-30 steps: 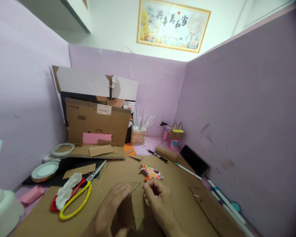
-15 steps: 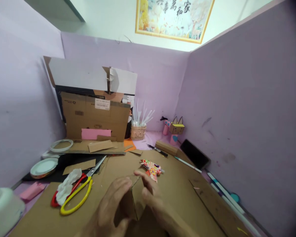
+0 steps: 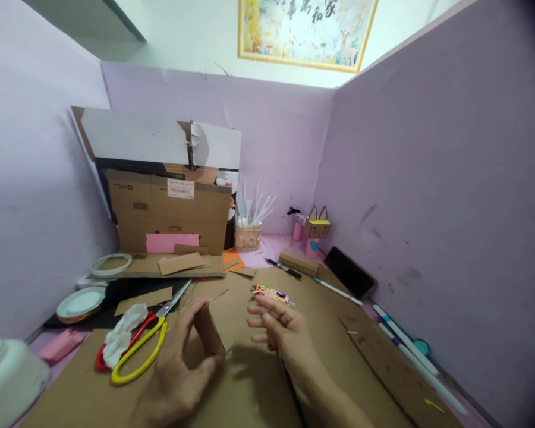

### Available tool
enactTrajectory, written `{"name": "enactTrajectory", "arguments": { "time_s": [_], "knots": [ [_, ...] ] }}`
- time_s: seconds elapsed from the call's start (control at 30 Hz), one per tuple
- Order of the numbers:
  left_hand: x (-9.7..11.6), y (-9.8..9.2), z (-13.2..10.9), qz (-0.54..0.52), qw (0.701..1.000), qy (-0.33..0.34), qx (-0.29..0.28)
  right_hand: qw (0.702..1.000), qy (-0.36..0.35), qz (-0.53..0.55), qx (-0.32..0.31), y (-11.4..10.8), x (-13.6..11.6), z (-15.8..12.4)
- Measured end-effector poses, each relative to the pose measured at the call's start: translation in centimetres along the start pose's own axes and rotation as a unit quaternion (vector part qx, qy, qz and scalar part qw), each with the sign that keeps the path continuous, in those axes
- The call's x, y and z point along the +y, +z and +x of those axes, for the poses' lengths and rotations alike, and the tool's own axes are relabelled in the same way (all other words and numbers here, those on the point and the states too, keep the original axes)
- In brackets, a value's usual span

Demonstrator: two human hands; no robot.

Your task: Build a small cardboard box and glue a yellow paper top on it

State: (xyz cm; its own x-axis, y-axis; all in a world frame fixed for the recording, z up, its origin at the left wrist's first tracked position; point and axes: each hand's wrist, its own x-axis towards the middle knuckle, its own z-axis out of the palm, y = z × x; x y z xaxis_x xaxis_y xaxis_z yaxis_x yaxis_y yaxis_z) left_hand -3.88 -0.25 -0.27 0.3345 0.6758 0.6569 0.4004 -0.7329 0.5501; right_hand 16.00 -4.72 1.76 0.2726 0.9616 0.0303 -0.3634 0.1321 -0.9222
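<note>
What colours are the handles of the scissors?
The scissors have one yellow and one red handle; head view.

Lilac partition walls (image 3: 432, 166) stand around the table (image 3: 274, 245) at 9, 12 and 3 o'clock. Above them, at 12 o'clock, a white wall (image 3: 187, 35) carries a gold-framed picture (image 3: 305, 30). The light there is bright and even

Matt brown corrugated cardboard piece (image 3: 214, 324) is seen beside glossy yellow-and-red plastic-handled scissors (image 3: 136, 351) with metal blades.
</note>
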Motion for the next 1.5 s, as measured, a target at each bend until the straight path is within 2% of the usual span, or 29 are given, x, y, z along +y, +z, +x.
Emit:
{"name": "enactTrajectory", "arguments": {
  "time_s": [0.07,0.1,0.2,0.27,0.33,0.53,0.6,0.73,0.8,0.87,0.97,1.1,1.17,1.37,1.5],
  "knots": [
    [0.0,0.0,0.0,0.015,1.000,-0.003,-0.006,0.994,-0.072,-0.056,0.062,-0.2,-0.2,-0.1],
    [0.0,0.0,0.0,0.022,1.000,0.001,-0.011,0.985,-0.122,-0.098,0.068,-0.2,-0.4,-0.3],
    [0.2,0.2,0.1,0.021,0.999,0.021,-0.018,0.928,-0.288,-0.236,-0.002,0.2,-0.8,-1.3],
    [0.6,0.3,0.2,0.016,0.999,0.045,-0.021,0.890,-0.353,-0.284,-0.057,0.5,-0.7,-1.8],
    [1.0,0.4,0.3,0.020,0.997,0.065,-0.020,0.876,-0.370,-0.301,-0.074,0.8,-0.5,-2.1],
    [1.7,0.5,0.2,0.020,0.993,0.112,-0.027,0.844,-0.379,-0.373,-0.068,0.8,-0.1,-2.3],
    [1.7,0.6,0.0,0.023,0.991,0.124,-0.040,0.819,-0.384,-0.421,-0.068,0.8,-0.2,-2.5],
    [1.5,0.9,-0.2,0.040,0.988,0.134,-0.063,0.745,-0.387,-0.539,-0.070,0.9,-0.4,-2.9],
    [1.6,1.0,-0.1,0.037,0.988,0.129,-0.071,0.725,-0.378,-0.570,-0.082,0.9,-0.3,-3.1],
    [1.8,1.0,0.1,0.040,0.990,0.116,-0.064,0.733,-0.376,-0.555,-0.112,0.9,-0.2,-3.2],
    [1.8,0.7,0.6,0.064,0.994,0.082,-0.027,0.778,-0.393,-0.469,-0.140,0.5,-0.1,-3.3],
    [1.1,0.2,1.2,0.098,0.994,0.039,-0.026,0.850,-0.380,-0.353,-0.092,-0.5,-0.1,-2.9],
    [0.7,0.1,1.3,0.108,0.994,0.024,-0.025,0.873,-0.362,-0.323,-0.050,-0.9,-0.2,-2.6],
    [0.8,0.2,1.0,0.112,0.993,0.015,-0.024,0.906,-0.302,-0.293,0.047,-1.0,-0.4,-2.2],
    [1.5,0.1,0.8,0.095,0.995,0.023,-0.032,0.903,-0.260,-0.334,0.076,-0.6,-0.6,-1.3]
  ]
}}
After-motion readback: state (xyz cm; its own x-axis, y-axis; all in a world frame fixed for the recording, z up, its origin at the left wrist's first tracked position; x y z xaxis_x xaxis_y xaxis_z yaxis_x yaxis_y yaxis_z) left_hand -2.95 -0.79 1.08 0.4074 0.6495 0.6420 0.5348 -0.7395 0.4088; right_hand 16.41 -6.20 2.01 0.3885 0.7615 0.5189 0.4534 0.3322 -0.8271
